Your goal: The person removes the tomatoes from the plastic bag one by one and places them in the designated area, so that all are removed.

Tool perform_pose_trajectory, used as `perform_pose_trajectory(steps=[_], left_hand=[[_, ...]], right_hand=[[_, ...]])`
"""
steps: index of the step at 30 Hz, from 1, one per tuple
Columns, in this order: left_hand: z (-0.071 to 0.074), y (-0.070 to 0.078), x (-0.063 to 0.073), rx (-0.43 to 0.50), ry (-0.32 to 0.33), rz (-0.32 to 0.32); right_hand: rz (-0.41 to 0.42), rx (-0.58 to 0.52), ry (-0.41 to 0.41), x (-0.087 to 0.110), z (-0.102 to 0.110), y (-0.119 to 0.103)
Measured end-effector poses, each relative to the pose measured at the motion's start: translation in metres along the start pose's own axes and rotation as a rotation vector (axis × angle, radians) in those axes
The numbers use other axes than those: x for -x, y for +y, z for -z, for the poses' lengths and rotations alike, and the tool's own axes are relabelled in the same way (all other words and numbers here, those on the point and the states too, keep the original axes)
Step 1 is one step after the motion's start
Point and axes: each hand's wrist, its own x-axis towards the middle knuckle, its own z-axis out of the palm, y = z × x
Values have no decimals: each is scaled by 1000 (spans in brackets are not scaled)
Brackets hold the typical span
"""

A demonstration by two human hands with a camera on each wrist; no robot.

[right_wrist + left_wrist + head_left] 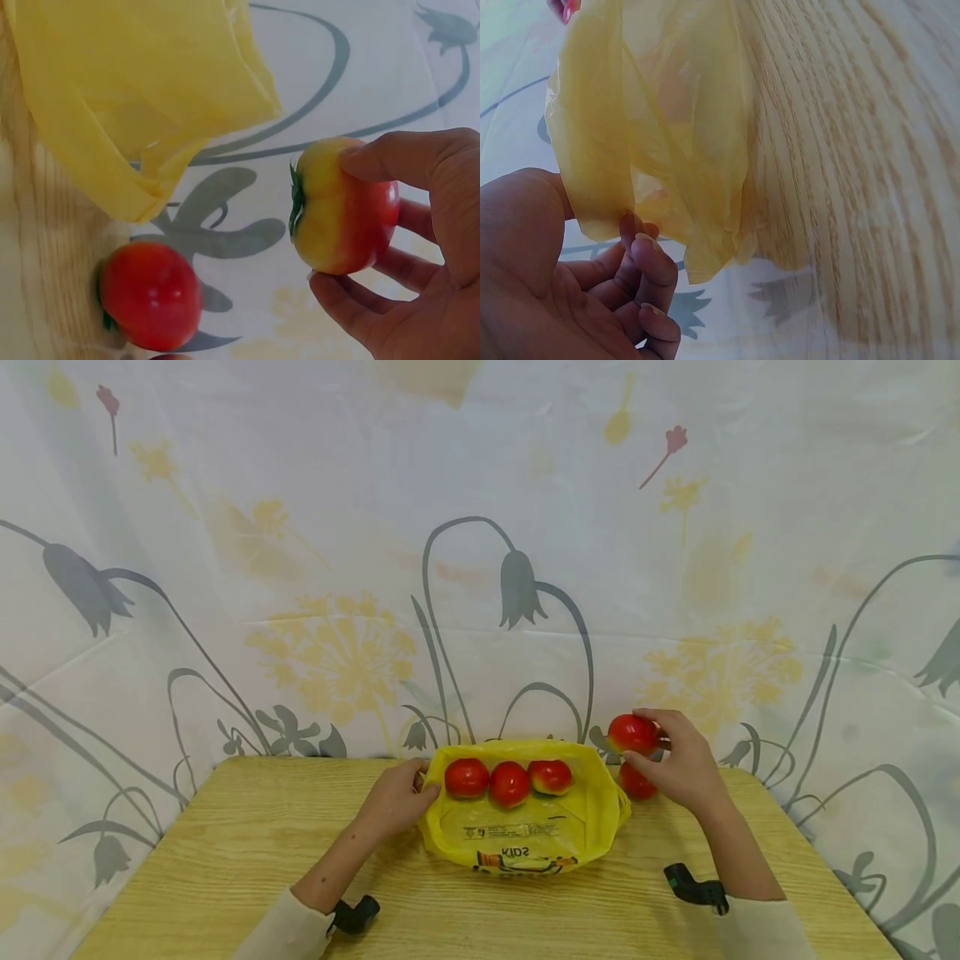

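A yellow plastic bag (551, 839) lies open on the table, with three red tomatoes inside, one of them a tomato (508, 783) in the middle of the row. At the bag's left side my left hand (396, 797) pinches its edge between thumb and fingers; the thin plastic (592, 135) hangs in folds in the left wrist view. My right hand (678, 768) grips a red and yellow tomato (345, 206) with a green calyx, raised right of the bag. Below it another tomato (154, 296) rests on the table, and a further red one barely shows at the bottom edge.
The wood-grain table (225, 860) ends at the back against a white cloth (480, 468) printed with flowers. A black wrist device (693, 887) is on the right arm, and another black device (356, 914) on the left.
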Motion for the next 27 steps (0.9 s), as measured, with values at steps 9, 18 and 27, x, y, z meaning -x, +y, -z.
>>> perform_pose_trajectory(steps=[9, 18, 27], left_hand=[[-1, 0, 1, -6, 0, 2], [-1, 0, 0, -10, -3, -1], [0, 0, 0, -9, -2, 9]], right_hand=[[-75, -11, 10, 1, 7, 15], [-171, -31, 20, 4, 17, 30], [-222, -62, 44, 13, 29, 58]])
